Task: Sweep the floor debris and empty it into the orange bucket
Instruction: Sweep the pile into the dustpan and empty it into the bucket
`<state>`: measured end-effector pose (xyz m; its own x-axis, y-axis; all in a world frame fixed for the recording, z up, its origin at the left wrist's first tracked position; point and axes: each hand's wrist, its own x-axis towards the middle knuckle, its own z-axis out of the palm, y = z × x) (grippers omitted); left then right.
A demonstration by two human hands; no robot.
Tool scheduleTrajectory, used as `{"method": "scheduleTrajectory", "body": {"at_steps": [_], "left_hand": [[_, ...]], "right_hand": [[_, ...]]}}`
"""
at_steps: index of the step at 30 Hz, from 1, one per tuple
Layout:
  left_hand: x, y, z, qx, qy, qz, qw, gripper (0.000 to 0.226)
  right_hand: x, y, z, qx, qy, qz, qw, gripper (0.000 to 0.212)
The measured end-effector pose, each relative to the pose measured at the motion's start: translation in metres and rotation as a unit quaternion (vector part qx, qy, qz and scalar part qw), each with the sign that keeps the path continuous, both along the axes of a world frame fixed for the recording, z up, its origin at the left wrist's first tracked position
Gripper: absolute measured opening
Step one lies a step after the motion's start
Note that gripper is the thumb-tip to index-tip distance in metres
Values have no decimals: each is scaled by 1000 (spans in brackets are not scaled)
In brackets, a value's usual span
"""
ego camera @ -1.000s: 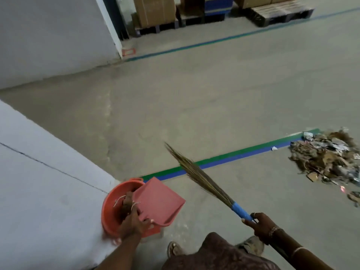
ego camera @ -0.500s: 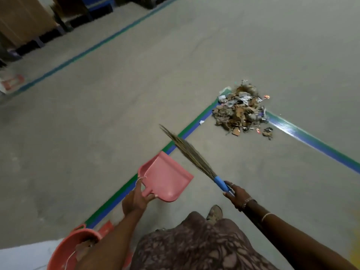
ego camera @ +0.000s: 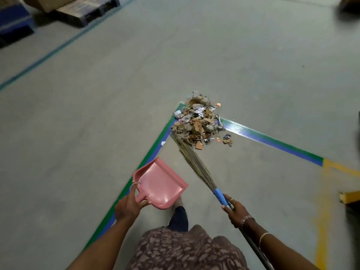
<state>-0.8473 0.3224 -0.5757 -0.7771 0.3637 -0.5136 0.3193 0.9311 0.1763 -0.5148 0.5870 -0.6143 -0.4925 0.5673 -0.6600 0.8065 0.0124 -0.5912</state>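
A heap of debris (ego camera: pixel 198 121), scraps of cardboard, paper and wrappers, lies on the grey floor at the corner of the green and blue floor tape (ego camera: pixel 153 151). My left hand (ego camera: pixel 128 206) grips the handle of an empty pink dustpan (ego camera: pixel 161 182), held above the floor short of the heap. My right hand (ego camera: pixel 234 210) grips the blue-wrapped handle of a straw broom (ego camera: pixel 194 162). Its bristle tips reach the near left edge of the heap. The orange bucket is out of view.
Wooden pallets (ego camera: pixel 87 8) with boxes and a blue crate (ego camera: pixel 13 22) stand at the far left beyond a blue floor line. Yellow floor tape (ego camera: pixel 321 211) runs along the right, near a yellow object (ego camera: pixel 350 195) at the right edge.
I have turned away from the orange bucket and walked toward the heap. The dustpan came out of the bucket, and the broom tips now reach the debris.
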Motion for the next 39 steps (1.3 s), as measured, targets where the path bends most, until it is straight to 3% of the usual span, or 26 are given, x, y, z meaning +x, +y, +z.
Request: {"method": "scheduleTrajectory", "body": {"at_steps": [6,9,18,21,24,29,33,39], "left_hand": [[-67,75,3,20,-9,3,1000,97],[-102,96,-8,2,-15,7,1000,103],[-152,138,-12,-34,-25,61,997,96],[-158,146,-13,-42,-32,108,993,88],[-158,158,-13,-64,-40,147,986,84],[-167,186,-29,-82,-58,210,972,82],[-180,203,-59,-102,-63,229,966,81],[-197,225,-92,-105,-62,225,967,89]], "right_hand": [[-53,78,8,21,-43,-13,999,58],[-88,114,14,43,-60,5,997,60],[-223,184,-4,-18,-35,41,998,52],[-281,210,-35,-51,-32,87,994,53],[-328,229,-87,-102,-82,135,982,35],[-398,237,-134,-104,-122,180,970,27],[-430,239,-181,-139,-124,158,970,17],[-445,267,-220,-105,-157,113,975,25]]}}
